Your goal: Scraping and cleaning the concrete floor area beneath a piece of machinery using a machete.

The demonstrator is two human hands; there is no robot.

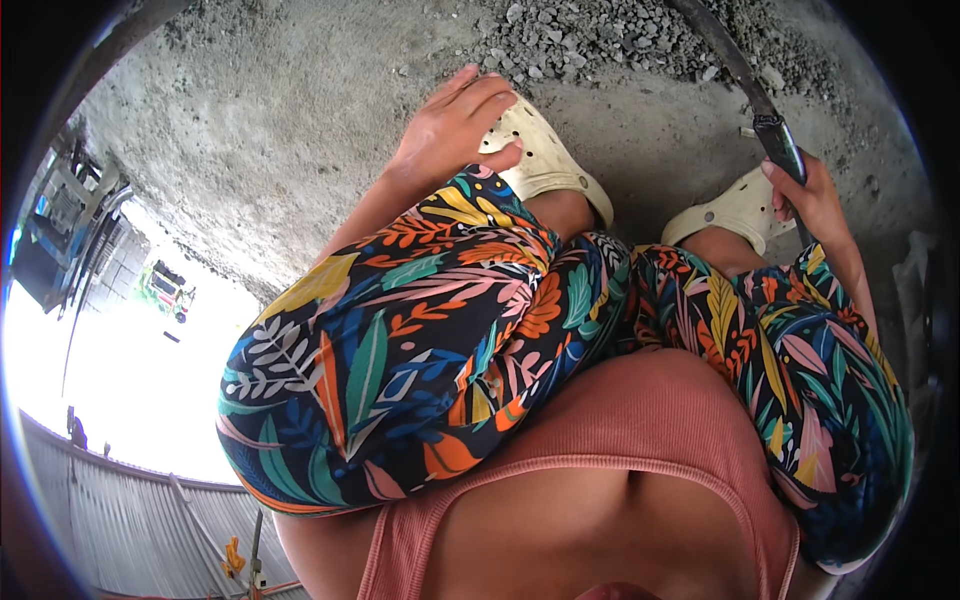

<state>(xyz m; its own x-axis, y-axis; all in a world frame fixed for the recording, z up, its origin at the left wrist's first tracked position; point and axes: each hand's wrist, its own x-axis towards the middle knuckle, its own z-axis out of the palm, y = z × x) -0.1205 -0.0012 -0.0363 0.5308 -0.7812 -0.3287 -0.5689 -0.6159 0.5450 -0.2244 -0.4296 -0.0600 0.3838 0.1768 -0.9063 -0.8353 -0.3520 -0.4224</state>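
Note:
My right hand [822, 205] is wrapped round the black handle of a long, narrow, curved tool [735, 62]. Its dark shaft or blade bends up and left toward the gravel, and its far end runs out of the picture, so I cannot tell its exact kind. My left hand [450, 125] holds nothing; its fingers are stretched and slightly apart beside the cream clog [540, 150] on my left foot. A second cream clog [725, 215], on my right foot, is partly behind the right hand. Both forearms rest along my patterned trouser legs [400, 360].
Loose grey gravel [590, 40] lies heaped on the rough concrete ground [270, 130] ahead of my feet. Corrugated metal sheeting [140, 520] stands at the lower left, and dark blue and grey objects [60, 240] sit at the far left. A pale crumpled sheet [912, 275] is at the right.

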